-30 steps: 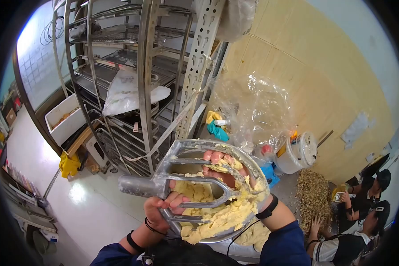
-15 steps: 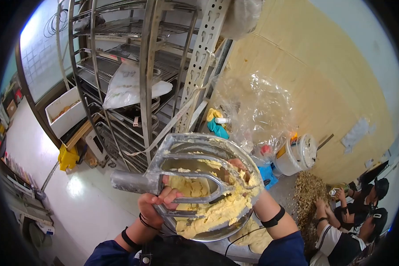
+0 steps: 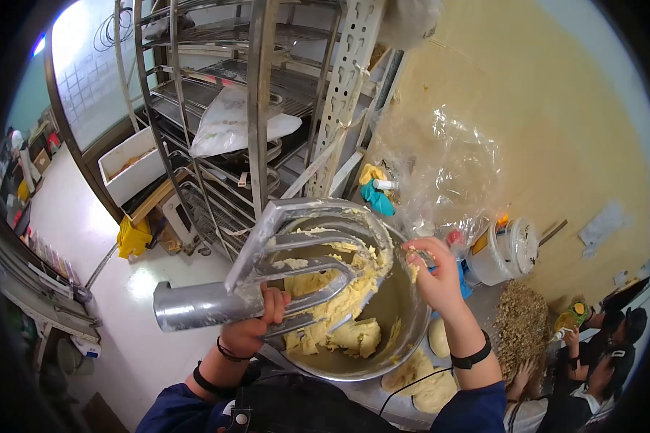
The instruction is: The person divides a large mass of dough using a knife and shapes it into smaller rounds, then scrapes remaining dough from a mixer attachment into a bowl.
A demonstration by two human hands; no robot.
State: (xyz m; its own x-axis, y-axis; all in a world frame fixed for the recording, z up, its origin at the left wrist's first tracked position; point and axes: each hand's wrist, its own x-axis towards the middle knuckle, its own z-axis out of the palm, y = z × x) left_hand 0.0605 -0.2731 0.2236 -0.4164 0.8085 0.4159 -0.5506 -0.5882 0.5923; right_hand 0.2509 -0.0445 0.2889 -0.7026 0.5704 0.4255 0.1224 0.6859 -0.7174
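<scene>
My left hand (image 3: 256, 321) is wrapped around the large metal mixer paddle (image 3: 208, 306), near where its thick shaft meets the frame. The paddle lies tilted over a steel mixing bowl (image 3: 420, 326), its bars smeared with soft yellow dough (image 3: 355, 337). More of that dough sits in the bowl below. At the bowl's right side, apart from the paddle, my right hand (image 3: 438, 274) is raised with fingers curled together and a bit of yellow dough at the tips. Several pale dough lumps (image 3: 433, 393) rest beside the bowl.
A metal tray rack (image 3: 261, 108) stands ahead. Clear plastic sheeting (image 3: 451, 169) and white buckets (image 3: 516, 249) are to the right. Beyond lies a heap of crumbly brown pieces (image 3: 520, 325), with other people (image 3: 592, 368) working beside it. A white box (image 3: 130, 173) sits left.
My right hand has come out from behind the paddle to the bowl's right rim. The paddle has moved left and tilted, uncovering more of the bowl. My left hand keeps its hold.
</scene>
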